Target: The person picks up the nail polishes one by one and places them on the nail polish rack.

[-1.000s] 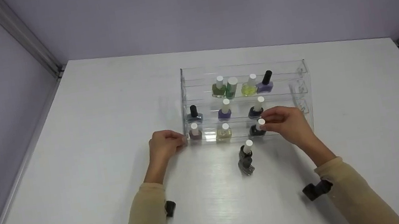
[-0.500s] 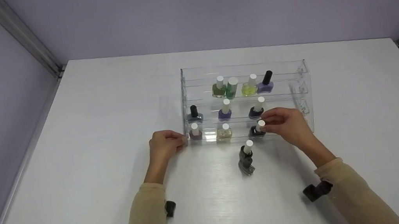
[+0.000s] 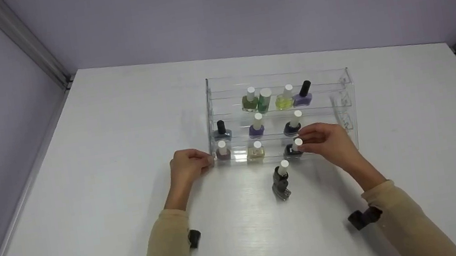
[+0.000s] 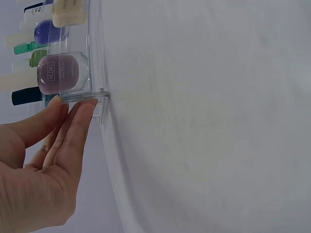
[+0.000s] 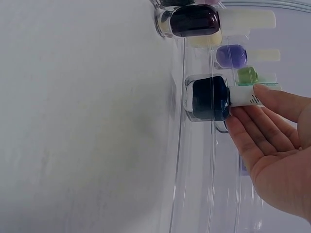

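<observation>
A clear acrylic tiered rack (image 3: 277, 76) stands on the white table with nail polish bottles on its steps. My left hand (image 3: 188, 165) pinches the rack's left side near the front corner, beside a mauve nail polish bottle (image 4: 60, 74). On the lowest step, my right hand (image 3: 327, 144) holds a dark nail polish bottle (image 5: 209, 98) by its white cap (image 5: 243, 96), between thumb and fingers. The bottle stands behind the step's clear front lip. A cream bottle (image 3: 256, 152) shares that step, and a dark-blue one (image 3: 292, 128) is just behind my right fingers.
Two dark bottles (image 3: 280, 172) stand close together on the table in front of the rack. Higher steps hold green, yellow and purple bottles, among them a lilac one (image 3: 303, 99) with a black cap. Walls (image 3: 211, 17) enclose the table's back and sides.
The dark bottle in my right hand has shifted very slightly toward the front of the rack. My left hand keeps its place at the rack's side.
</observation>
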`<state>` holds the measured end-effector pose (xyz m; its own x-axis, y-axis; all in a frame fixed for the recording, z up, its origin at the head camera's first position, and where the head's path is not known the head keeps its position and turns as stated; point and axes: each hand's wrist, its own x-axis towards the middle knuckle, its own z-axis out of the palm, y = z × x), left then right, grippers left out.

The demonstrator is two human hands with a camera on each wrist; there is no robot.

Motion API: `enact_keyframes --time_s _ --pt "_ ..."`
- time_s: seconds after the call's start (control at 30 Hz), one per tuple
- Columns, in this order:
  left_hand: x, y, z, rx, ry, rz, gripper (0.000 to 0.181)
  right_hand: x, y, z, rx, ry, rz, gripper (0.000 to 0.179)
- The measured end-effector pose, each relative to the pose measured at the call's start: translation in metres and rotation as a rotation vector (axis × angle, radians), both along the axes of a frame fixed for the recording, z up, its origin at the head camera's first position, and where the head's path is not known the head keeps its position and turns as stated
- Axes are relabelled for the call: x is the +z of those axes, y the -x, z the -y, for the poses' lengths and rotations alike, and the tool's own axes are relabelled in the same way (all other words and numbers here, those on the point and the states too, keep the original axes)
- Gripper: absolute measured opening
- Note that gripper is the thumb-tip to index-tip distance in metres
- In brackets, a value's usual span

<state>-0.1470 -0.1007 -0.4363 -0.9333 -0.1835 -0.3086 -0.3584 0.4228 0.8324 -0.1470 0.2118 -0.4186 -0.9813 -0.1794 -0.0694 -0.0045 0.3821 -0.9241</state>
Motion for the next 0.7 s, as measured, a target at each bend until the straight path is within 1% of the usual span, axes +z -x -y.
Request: enact_keyframes --time_s 0.27,0.43,0.7 --pt "-0.001 0.0 0.0 -0.003 -0.02 -0.002 0.006 0.004 -0.001 -0.002 0.027 0.004 0.011 0.034" --pt "-0.001 0.0 0.0 -0.006 -0.012 0.002 0.006 0.006 -0.002 -0.002 0.028 0.014 0.019 0.035" --pt "-0.001 0.0 0.0 0.0 -0.025 0.013 0.008 0.012 -0.003 -0.005 0.033 0.007 -0.008 0.033"
